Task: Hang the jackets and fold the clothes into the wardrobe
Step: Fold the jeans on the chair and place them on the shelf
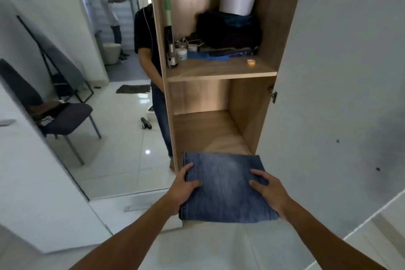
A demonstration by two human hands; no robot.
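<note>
- I hold a folded square of faded blue denim jeans (223, 184) flat at the mouth of the lower compartment (208, 131) of the tall, light-brown wooden wardrobe (271, 28); its far edge sits just at the compartment's front lip, and most of the bundle is outside.
- My left hand (183, 186) grips the left edge, thumb on top of the denim and fingers curled around the side and beneath.
- My right hand (268, 190) grips the right edge the same way, thumb and forefinger lying on top, the remaining fingers hidden below.
- The lower compartment's wooden floor shows bare boards as far back as I can see.
- I judge the next step is sliding the bundle in; the layered hem edges nearest me could splay if I let go unevenly or push from one side only.
- The far corner might catch on the left panel, since the bundle looks nearly as wide as the opening.
- On the upper shelf (219, 72) sit a pile of dark folded clothes (230, 33) with a white paper cylinder (236, 4) on top, several bottles (172, 55) at the left, and a small orange lid (251, 62).
- The open white door (339, 72) stands to my right, close to my forearm.
- To the left, a mirror (98, 72) reflects a dark chair (61, 120) with clothes on it.
</note>
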